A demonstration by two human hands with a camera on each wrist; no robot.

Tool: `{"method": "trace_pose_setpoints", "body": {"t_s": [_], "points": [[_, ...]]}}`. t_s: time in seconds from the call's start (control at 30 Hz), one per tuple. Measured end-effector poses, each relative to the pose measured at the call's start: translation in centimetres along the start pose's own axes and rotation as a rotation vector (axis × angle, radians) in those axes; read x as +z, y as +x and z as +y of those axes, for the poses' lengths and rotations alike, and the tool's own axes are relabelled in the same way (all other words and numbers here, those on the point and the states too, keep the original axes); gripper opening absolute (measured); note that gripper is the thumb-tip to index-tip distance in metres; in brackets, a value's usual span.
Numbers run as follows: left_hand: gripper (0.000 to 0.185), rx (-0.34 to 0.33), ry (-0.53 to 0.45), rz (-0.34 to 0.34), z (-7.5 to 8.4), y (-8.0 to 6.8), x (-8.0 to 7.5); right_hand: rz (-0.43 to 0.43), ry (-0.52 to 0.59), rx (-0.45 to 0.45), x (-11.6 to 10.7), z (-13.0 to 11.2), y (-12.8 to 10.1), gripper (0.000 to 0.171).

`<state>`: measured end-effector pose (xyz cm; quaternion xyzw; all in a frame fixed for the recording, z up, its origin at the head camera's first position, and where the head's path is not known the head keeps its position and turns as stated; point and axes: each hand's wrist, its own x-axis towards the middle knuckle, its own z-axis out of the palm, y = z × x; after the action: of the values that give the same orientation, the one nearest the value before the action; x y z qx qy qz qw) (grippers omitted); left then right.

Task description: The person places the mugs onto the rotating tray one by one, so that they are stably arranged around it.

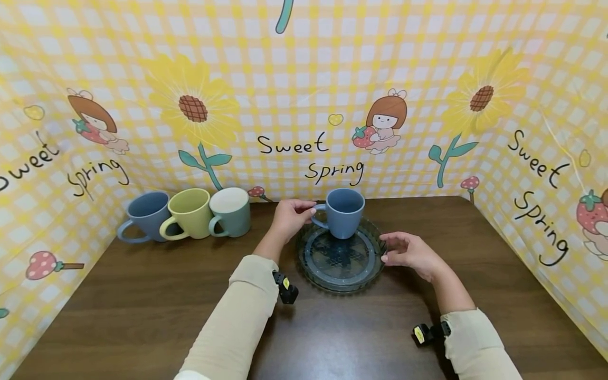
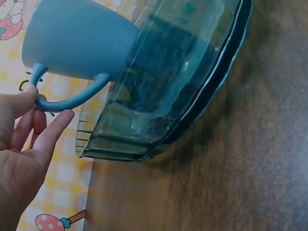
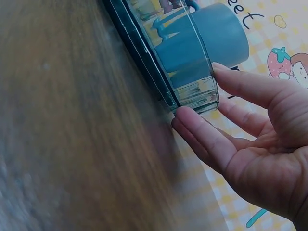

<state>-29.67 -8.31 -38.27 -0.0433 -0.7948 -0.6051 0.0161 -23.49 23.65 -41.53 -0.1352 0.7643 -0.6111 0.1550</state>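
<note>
Left hand (image 1: pixel 288 217) pinched with thumb and forefinger, arm reaching forward. Right hand (image 1: pixel 409 252) was relaxed, fingers (image 3: pixel 204 137) nearly straight, palm facing left.

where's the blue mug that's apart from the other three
In the head view, the blue ceramic mug stands at the back of the round dark glass dish, mid-table; the left hand holds its handle.

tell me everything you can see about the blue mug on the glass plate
The blue mug looks like matte ceramic, one loop handle facing the left hand. It stands upright, seemingly empty, at the far edge of the glass plate on the table. Left fingers pinch the handle; the right hand touches only the plate's rim.
</note>
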Motion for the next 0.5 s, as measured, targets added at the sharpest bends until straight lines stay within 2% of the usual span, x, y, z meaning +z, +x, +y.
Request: {"method": "trace_pose_setpoints", "body": {"t_s": [0.2,0.37,0.5], "points": [[0.024,0.039,-0.051,-0.009,-0.3,-0.2,-0.2,0.007,0.018,-0.013,0.3,-0.3,0.0,0.059],[0.030,0.040,-0.121,-0.016,-0.7,-0.8,-0.7,0.045,0.018,-0.018,0.6,-0.4,0.2,0.058],[0.030,0.046,-0.108,-0.001,-1.0,-1.3,-1.1,0.067,0.003,-0.002,0.8,-0.3,0.4,0.055]]}}
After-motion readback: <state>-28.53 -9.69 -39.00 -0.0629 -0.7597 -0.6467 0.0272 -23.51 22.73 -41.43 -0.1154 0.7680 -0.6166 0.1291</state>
